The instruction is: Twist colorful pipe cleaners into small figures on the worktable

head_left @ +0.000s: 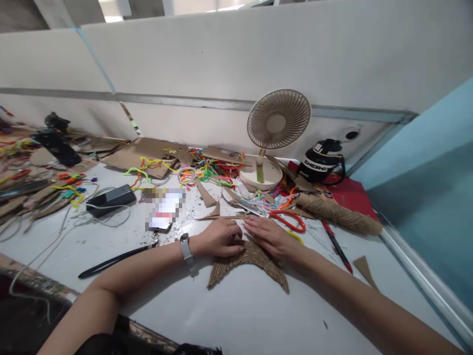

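A brown crescent-shaped piece [254, 255] with cord-like ridges lies on the white table, its two tips pointing toward me. My left hand [221, 238] rests on its upper left part, fingers curled and thumb laid over the ridges. My right hand [271, 239] lies flat on its upper right part, the fingers stretched toward my left hand. Just beyond my right hand are scissors [295, 220] with red-orange handles. Cardboard scraps [212, 212] lie beyond my left hand. What my left fingertips grip underneath is hidden.
A fan [279, 120] stands at the back among colourful pipe cleaners [218, 167]. Right of it are a black jug [320, 161], a twine roll [340, 214] and a red-black pen [337, 246]. A phone [166, 209], a power bank [111, 199] and cables lie left.
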Action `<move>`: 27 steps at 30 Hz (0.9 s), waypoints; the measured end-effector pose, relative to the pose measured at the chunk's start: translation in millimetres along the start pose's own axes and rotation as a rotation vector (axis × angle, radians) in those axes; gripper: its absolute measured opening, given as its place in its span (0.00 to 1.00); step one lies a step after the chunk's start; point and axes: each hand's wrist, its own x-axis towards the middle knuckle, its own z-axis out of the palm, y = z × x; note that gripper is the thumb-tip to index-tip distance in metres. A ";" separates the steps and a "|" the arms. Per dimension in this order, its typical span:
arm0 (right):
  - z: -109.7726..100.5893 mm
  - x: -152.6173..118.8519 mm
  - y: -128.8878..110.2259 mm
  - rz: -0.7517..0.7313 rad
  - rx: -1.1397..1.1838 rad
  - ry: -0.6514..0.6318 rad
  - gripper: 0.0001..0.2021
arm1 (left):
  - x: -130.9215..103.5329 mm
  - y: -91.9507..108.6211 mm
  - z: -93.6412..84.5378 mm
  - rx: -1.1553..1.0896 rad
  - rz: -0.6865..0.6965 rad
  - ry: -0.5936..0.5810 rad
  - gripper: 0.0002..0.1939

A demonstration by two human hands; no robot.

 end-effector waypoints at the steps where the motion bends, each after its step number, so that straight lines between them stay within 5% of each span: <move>1: 0.8 -0.9 -0.5 -0.005 0.003 -0.030 0.21 | 0.0 -0.6 0.4 -0.004 0.006 0.005 0.13; 4: 2.0 -4.7 -1.9 -0.009 -0.011 -0.066 0.22 | -0.1 -1.1 0.4 -0.012 0.002 0.020 0.13; 8: 0.9 -8.6 -3.6 -0.013 -0.061 0.086 0.20 | 0.8 2.5 -2.9 -0.048 -0.041 0.065 0.14; 13: -4.8 -10.4 -2.8 -0.040 -0.100 0.097 0.16 | 4.7 2.8 -5.2 -0.168 -0.212 0.235 0.11; 15: -10.3 -10.4 -0.7 -0.020 -0.122 0.200 0.15 | 8.6 -1.8 -8.6 -0.212 -0.258 0.306 0.09; 22: -40.8 -4.9 -4.6 0.000 -0.056 0.451 0.10 | 37.4 -49.5 -57.1 0.076 -0.366 0.364 0.06; 27: -68.7 -3.2 -10.6 0.120 -0.026 0.491 0.10 | 56.5 -92.6 -81.9 0.377 -0.487 0.335 0.09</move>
